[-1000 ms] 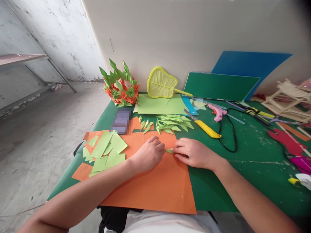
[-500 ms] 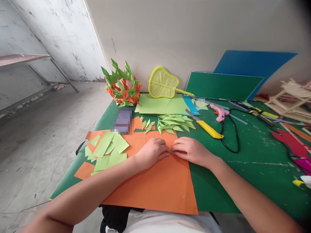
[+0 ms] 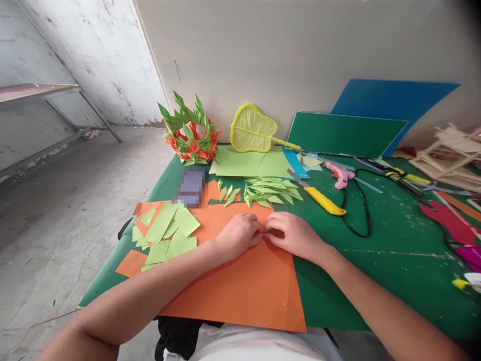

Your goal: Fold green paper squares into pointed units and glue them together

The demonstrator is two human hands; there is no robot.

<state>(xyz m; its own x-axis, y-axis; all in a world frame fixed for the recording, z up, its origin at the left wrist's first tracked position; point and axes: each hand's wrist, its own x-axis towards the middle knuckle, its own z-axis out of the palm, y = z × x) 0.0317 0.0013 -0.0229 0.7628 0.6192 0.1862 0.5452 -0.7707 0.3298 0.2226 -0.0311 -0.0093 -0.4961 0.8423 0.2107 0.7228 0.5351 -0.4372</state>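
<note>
Over the orange sheet point(image 3: 240, 296), my left hand point(image 3: 240, 234) and my right hand point(image 3: 287, 231) meet with fingers pinched together. Whatever lies between the fingertips is hidden by them. Loose light green paper pieces point(image 3: 161, 225) lie left of my left hand, some over orange scraps. Just beyond my hands is a pile of folded green paper points point(image 3: 272, 190), with several smaller ones point(image 3: 227, 193) to its left.
Behind stand an orange and green paper crown point(image 3: 191, 135) and a yellow fan point(image 3: 253, 128). A yellow cutter point(image 3: 325, 200) with its blade out and a pink glue gun point(image 3: 339, 174) with a black cord lie right. A wooden model point(image 3: 447, 155) stands far right.
My fingertips have come closer together, and the bit of green that showed between them is now covered. The things on the table have stayed in place.
</note>
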